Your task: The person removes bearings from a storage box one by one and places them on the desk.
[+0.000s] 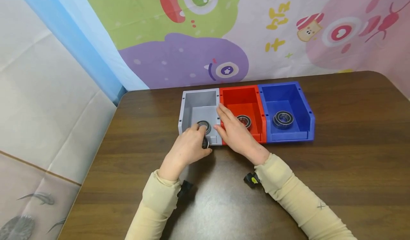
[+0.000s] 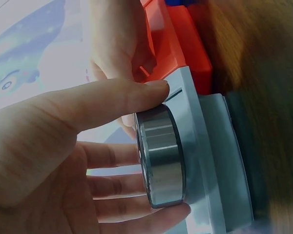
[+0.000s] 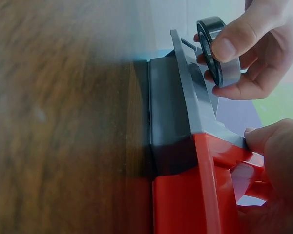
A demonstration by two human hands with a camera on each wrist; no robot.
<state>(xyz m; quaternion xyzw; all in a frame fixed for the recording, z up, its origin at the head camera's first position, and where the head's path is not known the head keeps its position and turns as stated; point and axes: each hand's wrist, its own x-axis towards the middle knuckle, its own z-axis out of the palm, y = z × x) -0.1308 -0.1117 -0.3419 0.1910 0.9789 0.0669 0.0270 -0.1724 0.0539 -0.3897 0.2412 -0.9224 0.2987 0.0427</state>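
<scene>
My left hand pinches a ball bearing between thumb and fingers, at the front lip of the grey bin. The held ring is tilted on edge, its shiny metal outer face showing in the left wrist view. Inside the grey bin, near the fingertips, lies another bearing. My right hand rests on the wall where the grey bin meets the red bin, its fingers fairly straight in the head view. Partly behind that hand, a bearing lies in the red bin.
To the right, the blue bin adjoins the red one and holds bearings that look stacked. The three bins stand in a row on a brown wooden table. A cartoon-printed cloth hangs behind the table.
</scene>
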